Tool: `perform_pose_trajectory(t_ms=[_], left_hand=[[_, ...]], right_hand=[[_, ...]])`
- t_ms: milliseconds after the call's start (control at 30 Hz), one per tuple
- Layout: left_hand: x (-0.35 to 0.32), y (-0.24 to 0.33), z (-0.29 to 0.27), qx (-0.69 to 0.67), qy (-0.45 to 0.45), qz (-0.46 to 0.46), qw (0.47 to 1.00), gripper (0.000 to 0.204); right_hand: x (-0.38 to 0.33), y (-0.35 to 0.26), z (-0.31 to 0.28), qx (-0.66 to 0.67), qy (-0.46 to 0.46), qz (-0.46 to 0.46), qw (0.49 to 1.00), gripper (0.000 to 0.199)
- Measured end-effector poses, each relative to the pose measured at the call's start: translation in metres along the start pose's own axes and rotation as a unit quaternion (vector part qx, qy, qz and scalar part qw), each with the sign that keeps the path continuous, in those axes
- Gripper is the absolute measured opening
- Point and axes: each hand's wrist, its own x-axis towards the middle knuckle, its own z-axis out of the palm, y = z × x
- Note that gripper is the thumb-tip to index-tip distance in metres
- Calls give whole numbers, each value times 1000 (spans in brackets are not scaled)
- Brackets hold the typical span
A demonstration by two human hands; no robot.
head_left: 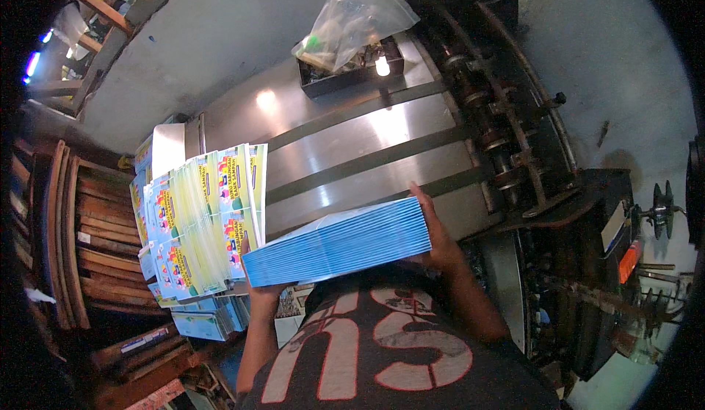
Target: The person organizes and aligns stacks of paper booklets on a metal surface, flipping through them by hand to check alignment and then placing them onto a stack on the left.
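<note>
While printed covers (194, 219) lie left of the blue stack (338, 241), my left fingers (246, 246) are clamped on its left end; my shirt (367, 344) is this side of it, the tabletop (316, 153) beyond; my right fingers (424, 200) clamp its right end, rollers (476, 96) farther right.

Dim room, white glare on the metal bench (316, 154), bluish light (33, 65) far left, grainy shadows, edges bowed into black

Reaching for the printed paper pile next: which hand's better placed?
Probably the left hand: it's beside the printed paper pile, while the right hand is at the blue paper stack's opposite end. Both hold the stack, so the right would need to support it alone.
</note>
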Motion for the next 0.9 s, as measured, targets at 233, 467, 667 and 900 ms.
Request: perform_pose_trajectory(t_ms=[233, 467, 667, 900], left_hand=[[-4, 23, 0, -86, 98, -91, 987, 56], [15, 108, -14, -267, 23, -104, 958, 53], [76, 134, 9, -178, -43, -76, 980, 42], [105, 117, 23, -40, -68, -96, 992, 38]], right_hand=[[11, -3, 6, 83, 12, 44, 995, 73], [-19, 0, 4, 55, 96, 184, 977, 62], [0, -39, -26, -76, 83, 438, 892, 86], [137, -64, 95, -493, -88, -28, 865, 81]])
